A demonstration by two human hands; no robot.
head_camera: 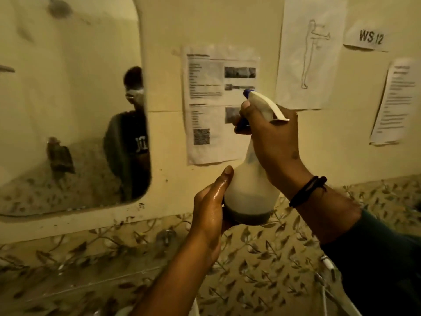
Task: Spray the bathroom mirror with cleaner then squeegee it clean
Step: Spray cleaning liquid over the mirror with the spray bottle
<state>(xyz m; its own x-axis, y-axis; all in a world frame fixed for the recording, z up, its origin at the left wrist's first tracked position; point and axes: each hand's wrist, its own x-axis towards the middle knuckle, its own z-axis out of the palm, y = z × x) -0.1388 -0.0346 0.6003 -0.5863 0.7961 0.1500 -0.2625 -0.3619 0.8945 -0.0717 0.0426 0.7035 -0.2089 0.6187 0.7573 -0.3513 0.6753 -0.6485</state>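
Translucent white plastic spray bottle (250, 190) with blue nozzle held upright mid-frame, before cream wall, right of rounded wall mirror (68, 110). Dark liquid low in base. Right hand (273, 142) wrapped round neck, fingers at trigger. Left hand (211, 201) cupping base, thumb up side. Black wristband (306, 190) on right wrist. Printed paper sheets (218, 106) stuck behind bottle. Leaf-patterned tiles (262, 258) below.

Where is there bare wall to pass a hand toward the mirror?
Free: the plain strip between the mirror edge and the instruction sheet, and the band under that sheet. Crowded: right of the spray bottle, where the drawing and text sheet hang.
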